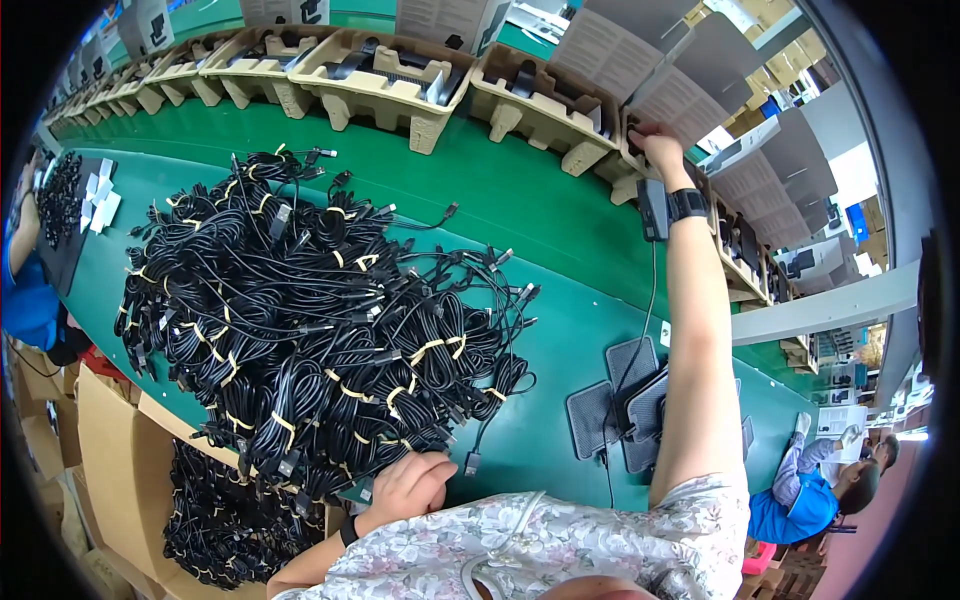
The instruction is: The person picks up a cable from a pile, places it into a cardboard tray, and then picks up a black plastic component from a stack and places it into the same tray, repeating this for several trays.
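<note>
Cables (300, 330): left hand (408, 488) curled at pile's edge | tray rim (624, 170): right hand (660, 148) (grip unclear)

At six o'clock spreads a pale grey-white top (540, 550) printed with small pink and grey flowers and leaves. Its loose short sleeve (715, 490), toward four o'clock, leaves the forearm bare. The left hand (405, 487), at seven o'clock, is ungloved, a black band (349, 530) around its wrist. The right hand (657, 145), near two o'clock, wears a wider black strap (687, 205); a black box (654, 210) with a thin dark cable (652, 275) sits beside it, perhaps fastened on, though the join is hard to see.
</note>
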`<action>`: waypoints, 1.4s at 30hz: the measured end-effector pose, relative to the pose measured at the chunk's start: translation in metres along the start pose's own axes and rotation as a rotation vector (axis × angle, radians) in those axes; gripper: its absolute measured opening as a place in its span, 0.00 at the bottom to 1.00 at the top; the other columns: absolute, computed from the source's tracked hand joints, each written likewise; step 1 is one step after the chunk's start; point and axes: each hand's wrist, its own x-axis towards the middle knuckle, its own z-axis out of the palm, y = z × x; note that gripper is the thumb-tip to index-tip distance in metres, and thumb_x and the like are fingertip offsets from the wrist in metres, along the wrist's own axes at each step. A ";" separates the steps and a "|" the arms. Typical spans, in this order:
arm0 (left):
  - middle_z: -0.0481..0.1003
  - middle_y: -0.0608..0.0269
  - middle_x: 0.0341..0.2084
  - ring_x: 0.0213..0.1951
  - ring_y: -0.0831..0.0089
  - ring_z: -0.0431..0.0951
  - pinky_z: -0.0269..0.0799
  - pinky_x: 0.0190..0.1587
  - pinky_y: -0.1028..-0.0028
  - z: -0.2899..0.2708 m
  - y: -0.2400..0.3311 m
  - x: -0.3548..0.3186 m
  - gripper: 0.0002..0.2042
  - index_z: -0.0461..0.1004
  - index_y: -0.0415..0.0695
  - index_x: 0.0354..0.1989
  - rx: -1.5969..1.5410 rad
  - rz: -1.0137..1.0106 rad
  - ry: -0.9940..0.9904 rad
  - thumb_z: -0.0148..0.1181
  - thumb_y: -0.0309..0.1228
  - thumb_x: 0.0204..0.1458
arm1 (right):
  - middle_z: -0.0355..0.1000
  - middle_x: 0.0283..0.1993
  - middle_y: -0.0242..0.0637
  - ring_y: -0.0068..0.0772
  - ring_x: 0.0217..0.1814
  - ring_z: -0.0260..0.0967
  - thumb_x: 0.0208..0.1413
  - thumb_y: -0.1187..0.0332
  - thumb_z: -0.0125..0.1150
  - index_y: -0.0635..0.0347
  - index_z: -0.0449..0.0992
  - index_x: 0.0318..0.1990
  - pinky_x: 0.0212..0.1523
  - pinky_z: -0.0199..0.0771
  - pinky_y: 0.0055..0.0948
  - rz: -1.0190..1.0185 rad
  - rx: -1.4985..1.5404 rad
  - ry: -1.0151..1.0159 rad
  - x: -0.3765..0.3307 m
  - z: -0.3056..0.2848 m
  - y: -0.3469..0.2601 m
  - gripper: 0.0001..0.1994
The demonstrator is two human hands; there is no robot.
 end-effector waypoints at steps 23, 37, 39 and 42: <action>0.73 0.59 0.33 0.30 0.64 0.75 0.72 0.29 0.72 -0.003 0.004 -0.001 0.15 0.74 0.40 0.35 -0.020 -0.029 0.004 0.58 0.18 0.34 | 0.60 0.60 0.43 0.49 0.56 0.62 0.50 0.60 0.61 0.42 0.59 0.62 0.50 0.67 0.50 -0.576 -0.616 -0.061 -0.069 0.071 -0.161 0.31; 0.74 0.59 0.33 0.31 0.63 0.76 0.72 0.30 0.71 -0.002 0.003 -0.001 0.13 0.74 0.40 0.32 -0.071 -0.058 -0.031 0.57 0.16 0.35 | 0.66 0.47 0.39 0.47 0.46 0.67 0.50 0.62 0.60 0.45 0.64 0.59 0.44 0.69 0.43 -0.756 -0.440 -0.125 -0.130 0.048 -0.150 0.26; 0.75 0.58 0.32 0.30 0.63 0.76 0.72 0.31 0.71 0.002 0.001 0.001 0.12 0.74 0.40 0.32 -0.045 -0.041 0.020 0.56 0.15 0.36 | 0.66 0.48 0.38 0.46 0.46 0.67 0.50 0.62 0.60 0.44 0.64 0.59 0.44 0.69 0.43 -0.742 -0.454 -0.094 -0.131 0.049 -0.147 0.26; 0.75 0.58 0.31 0.30 0.62 0.76 0.72 0.31 0.70 0.008 -0.003 0.007 0.11 0.74 0.40 0.31 -0.025 -0.022 0.037 0.55 0.14 0.37 | 0.66 0.49 0.38 0.45 0.46 0.67 0.50 0.62 0.61 0.45 0.65 0.59 0.45 0.69 0.42 -0.755 -0.431 -0.058 -0.130 0.049 -0.138 0.27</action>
